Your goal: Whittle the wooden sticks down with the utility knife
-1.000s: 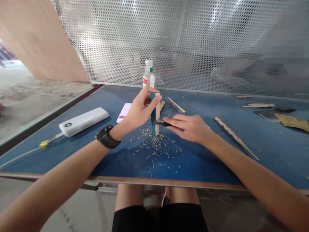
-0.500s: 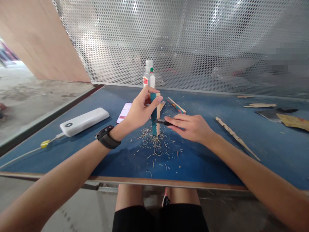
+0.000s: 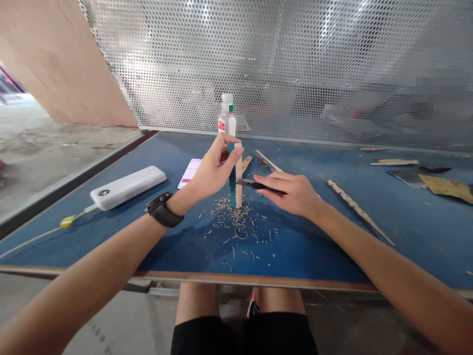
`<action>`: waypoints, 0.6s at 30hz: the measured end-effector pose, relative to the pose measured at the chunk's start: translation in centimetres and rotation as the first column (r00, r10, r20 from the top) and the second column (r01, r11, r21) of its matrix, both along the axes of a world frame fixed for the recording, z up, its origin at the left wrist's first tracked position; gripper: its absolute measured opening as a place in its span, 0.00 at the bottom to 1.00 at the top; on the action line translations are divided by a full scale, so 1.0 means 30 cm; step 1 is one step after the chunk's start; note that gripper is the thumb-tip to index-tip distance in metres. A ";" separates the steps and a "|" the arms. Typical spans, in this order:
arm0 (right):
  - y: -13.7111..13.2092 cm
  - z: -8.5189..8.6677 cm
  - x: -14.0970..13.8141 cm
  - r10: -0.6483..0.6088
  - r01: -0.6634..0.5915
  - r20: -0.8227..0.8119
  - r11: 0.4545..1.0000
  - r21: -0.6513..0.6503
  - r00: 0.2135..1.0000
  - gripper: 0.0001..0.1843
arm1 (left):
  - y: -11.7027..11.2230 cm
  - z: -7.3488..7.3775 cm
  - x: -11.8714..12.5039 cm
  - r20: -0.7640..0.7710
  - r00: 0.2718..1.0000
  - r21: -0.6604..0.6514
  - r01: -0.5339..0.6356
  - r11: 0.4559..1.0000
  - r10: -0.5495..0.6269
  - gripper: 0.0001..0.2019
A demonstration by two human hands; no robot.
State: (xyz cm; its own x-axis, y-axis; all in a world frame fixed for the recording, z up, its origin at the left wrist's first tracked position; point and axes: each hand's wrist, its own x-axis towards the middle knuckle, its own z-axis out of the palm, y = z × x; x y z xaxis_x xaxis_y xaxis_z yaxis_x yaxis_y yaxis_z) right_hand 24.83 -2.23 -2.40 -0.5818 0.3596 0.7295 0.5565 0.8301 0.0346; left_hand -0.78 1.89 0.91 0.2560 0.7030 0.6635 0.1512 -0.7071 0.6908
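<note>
Head view: on the blue counter (image 3: 332, 236), at centre frame, the left hand (image 3: 212, 170) pinches the top of an upright wooden stick (image 3: 238, 180), fingers closed on it, with the stick's foot resting on the counter. Just to its right, the right hand (image 3: 295, 193) grips a small dark knife (image 3: 254, 184) whose blade touches the stick's edge. Held only at the top, the stick could pivot or skid among the loose shavings (image 3: 236, 222). A slipping blade might then jump towards the left fingers.
</note>
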 end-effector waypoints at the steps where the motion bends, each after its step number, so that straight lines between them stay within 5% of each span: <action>1: -0.001 -0.006 -0.001 0.009 -0.009 0.012 1.000 -0.016 1.000 0.17 | 0.000 0.002 -0.001 -0.003 1.000 -0.012 0.016 1.000 -0.016 0.07; 7: -0.022 -0.053 -0.028 0.156 -0.138 0.205 0.986 -0.097 0.966 0.16 | 0.012 0.010 -0.014 0.007 0.987 -0.101 0.162 0.982 -0.162 0.10; 13: -0.005 -0.010 -0.031 0.010 -0.012 0.045 0.999 0.041 0.999 0.16 | 0.024 0.024 -0.034 -0.020 0.992 -0.078 0.121 0.990 -0.123 0.13; 18: 0.004 -0.008 -0.022 0.085 -0.085 -0.002 0.993 -0.076 0.996 0.18 | 0.022 0.032 -0.039 -0.036 0.990 -0.103 0.131 0.986 -0.135 0.14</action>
